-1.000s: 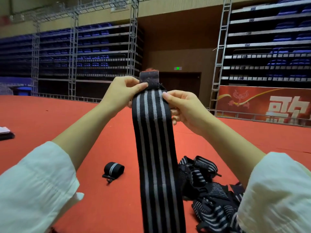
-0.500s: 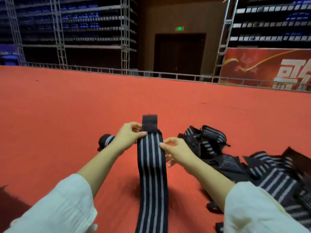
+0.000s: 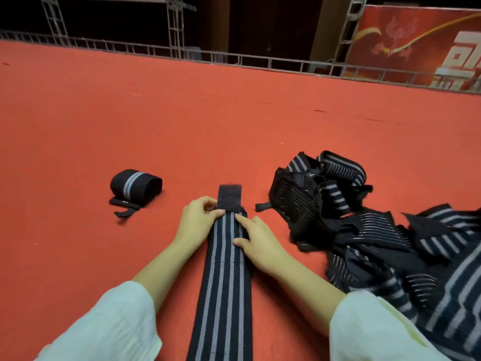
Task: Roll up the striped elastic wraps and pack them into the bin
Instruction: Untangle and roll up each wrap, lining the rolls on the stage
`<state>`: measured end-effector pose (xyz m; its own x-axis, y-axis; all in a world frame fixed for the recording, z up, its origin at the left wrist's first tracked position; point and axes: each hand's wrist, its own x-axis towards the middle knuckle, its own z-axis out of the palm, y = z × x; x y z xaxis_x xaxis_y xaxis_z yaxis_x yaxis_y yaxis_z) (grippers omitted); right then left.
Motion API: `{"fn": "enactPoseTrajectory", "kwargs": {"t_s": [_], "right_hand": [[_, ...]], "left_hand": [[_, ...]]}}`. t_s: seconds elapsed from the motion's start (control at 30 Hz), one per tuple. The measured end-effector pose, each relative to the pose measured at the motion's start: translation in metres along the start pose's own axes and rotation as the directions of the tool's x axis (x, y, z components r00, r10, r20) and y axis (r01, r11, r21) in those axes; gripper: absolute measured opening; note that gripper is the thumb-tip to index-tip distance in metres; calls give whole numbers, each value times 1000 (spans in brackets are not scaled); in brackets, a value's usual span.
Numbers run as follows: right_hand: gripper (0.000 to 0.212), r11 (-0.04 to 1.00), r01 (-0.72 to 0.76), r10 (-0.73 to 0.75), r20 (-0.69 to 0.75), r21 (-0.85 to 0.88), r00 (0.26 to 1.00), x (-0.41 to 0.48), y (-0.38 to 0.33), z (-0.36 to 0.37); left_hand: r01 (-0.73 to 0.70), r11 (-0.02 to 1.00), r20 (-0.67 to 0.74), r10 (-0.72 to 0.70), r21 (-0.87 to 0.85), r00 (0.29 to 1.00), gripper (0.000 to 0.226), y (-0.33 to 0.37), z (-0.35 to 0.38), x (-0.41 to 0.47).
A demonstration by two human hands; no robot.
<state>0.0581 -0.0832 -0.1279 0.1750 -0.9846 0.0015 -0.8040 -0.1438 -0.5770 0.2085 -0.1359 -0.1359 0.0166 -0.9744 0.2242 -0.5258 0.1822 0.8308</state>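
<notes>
A long black wrap with grey stripes (image 3: 221, 290) lies flat on the red floor, running from the bottom edge up to its dark fastener tab (image 3: 230, 195). My left hand (image 3: 197, 221) pinches the wrap's left edge just below the tab. My right hand (image 3: 256, 242) rests on the wrap's right edge, fingers pressing down on the stripes. One rolled wrap (image 3: 135, 185) sits on the floor to the left, its loose tail sticking out beneath it. A tangled pile of unrolled striped wraps (image 3: 364, 230) lies to the right. No bin is in view.
Red carpet (image 3: 182, 121) stretches ahead to a low metal railing (image 3: 260, 59). Metal scaffold posts (image 3: 175, 24) and a red banner (image 3: 416, 45) stand beyond the railing. My white sleeves fill the bottom corners.
Both hands have come down from chest height, laying the wrap's top end flat on the floor. The view has tilted down with them.
</notes>
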Motion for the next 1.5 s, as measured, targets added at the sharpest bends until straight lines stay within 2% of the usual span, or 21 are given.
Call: {"fn": "enactPoseTrajectory", "kwargs": {"t_s": [0.13,0.23,0.43,0.5,0.6,0.83,1.0,1.1,1.2,1.33,1.43,1.5], "right_hand": [[48,989,-10,8,-8,-146,1000,7,5,9],[41,977,19,-27,-31,-214,999,5,5,10],[35,978,64,-58,36,-199,998,-13,1,-22],[28,970,92,-84,43,-224,995,-30,1,-50],[20,972,55,-59,-8,-229,998,-69,12,-101],[18,947,-108,54,-183,-301,982,-185,69,-188],[16,955,-168,116,-214,-246,970,-262,100,-200],[15,969,-182,142,-224,-168,964,-294,108,-191],[18,980,-164,141,-188,-114,972,-312,114,-174],[44,990,-129,121,-141,-48,983,-320,124,-153],[66,994,-107,105,-105,-10,989,-320,129,-135],[65,997,-81,82,-162,17,983,-320,130,-122]], "left_hand": [[-20,994,-18,22,109,1000,14,-12,7,5],[22,988,-7,-21,154,1000,23,-18,8,7],[87,978,43,-97,188,994,34,-9,-5,7],[39,965,68,-59,260,996,34,-1,-13,3],[-79,947,183,21,312,983,31,22,-19,-11],[-284,926,315,200,250,928,21,106,0,-62],[-424,887,434,314,182,844,17,155,36,-113],[-494,859,538,355,136,765,20,170,62,-150],[-555,819,656,342,144,673,27,170,90,-183],[-632,732,748,266,254,608,58,155,113,-214],[-644,713,760,247,277,600,76,148,117,-233],[-638,726,719,297,257,628,74,144,117,-239]]}}
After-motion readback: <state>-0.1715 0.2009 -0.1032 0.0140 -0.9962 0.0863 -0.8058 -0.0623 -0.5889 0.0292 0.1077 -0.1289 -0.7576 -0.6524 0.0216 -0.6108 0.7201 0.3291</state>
